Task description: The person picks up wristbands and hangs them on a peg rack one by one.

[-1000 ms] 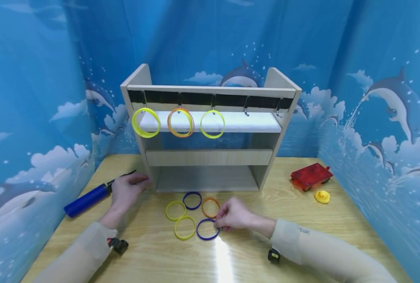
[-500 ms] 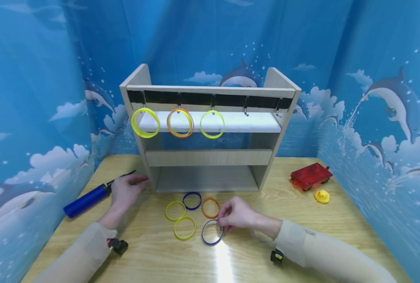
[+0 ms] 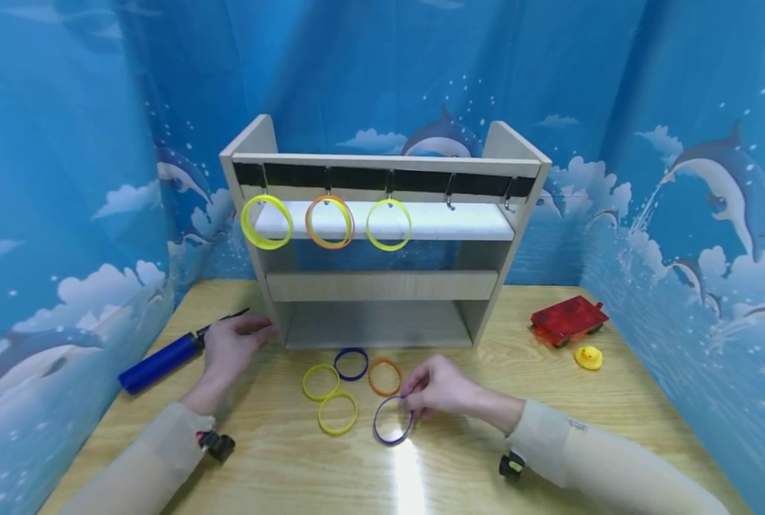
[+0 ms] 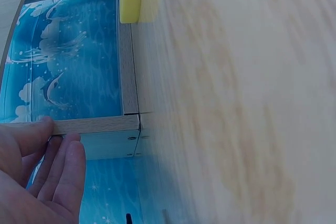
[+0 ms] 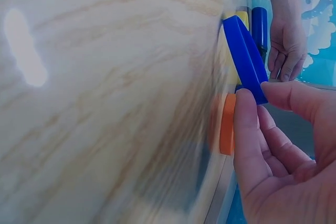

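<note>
Just beside the orange ring (image 5: 227,124), our right grip (image 3: 439,386) pinches 1 blue ring (image 5: 244,56); our left grip (image 3: 232,347) holds the rack (image 3: 382,286), where 3 of 5 hooks (image 3: 449,193) bear hung rings (image 3: 255,237).

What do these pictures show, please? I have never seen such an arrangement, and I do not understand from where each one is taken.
There is no machine here: a person works with a bare left hand and right hand. The wide picture comes from a camera worn on the head; the other two come from cameras worn on the wrists. The right hand pinches a blue ring. The left hand grips the side edge of a wooden shelf. On the table lie two yellow rings, an orange ring, another blue ring, a blue cylinder, a red toy car and a yellow duck. Yellow and orange rings also hang from the shelf.
</note>
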`<state>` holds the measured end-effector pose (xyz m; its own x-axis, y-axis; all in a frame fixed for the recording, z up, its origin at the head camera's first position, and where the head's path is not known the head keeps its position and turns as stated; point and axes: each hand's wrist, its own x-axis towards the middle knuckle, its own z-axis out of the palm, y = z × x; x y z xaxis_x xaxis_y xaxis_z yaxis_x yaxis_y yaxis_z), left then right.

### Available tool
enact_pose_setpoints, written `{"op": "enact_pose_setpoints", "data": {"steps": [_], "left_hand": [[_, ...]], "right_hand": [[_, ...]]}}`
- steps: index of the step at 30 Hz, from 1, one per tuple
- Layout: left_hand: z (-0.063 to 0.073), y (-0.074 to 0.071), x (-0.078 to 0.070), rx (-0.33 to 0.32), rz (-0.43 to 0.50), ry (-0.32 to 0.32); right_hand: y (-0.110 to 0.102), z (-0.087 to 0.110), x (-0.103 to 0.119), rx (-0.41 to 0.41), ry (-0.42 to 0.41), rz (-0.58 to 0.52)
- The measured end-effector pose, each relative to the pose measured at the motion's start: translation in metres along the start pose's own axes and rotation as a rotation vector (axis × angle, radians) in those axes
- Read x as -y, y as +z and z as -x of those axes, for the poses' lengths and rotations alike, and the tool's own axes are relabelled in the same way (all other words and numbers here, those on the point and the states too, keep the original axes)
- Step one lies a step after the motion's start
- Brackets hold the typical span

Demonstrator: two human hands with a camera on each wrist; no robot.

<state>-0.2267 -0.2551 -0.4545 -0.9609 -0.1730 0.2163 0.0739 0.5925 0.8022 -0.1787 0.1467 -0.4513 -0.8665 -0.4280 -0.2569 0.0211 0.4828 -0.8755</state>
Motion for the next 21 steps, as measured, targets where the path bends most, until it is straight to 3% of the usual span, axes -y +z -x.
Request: {"op": "enact_pose_setpoints", "data": {"steps": [8,21], "left_hand": [[-0.001,0.001,0.0,0.016,0.026,-0.043],[0.001,0.0,-0.002,0.015,0.018,-0.044]], "right_hand": [[-0.007,0.001,0.007,0.007,-0.022,0.005],[-0.032,0.004,0.029,-0.04,-0.123,0.018]]}}
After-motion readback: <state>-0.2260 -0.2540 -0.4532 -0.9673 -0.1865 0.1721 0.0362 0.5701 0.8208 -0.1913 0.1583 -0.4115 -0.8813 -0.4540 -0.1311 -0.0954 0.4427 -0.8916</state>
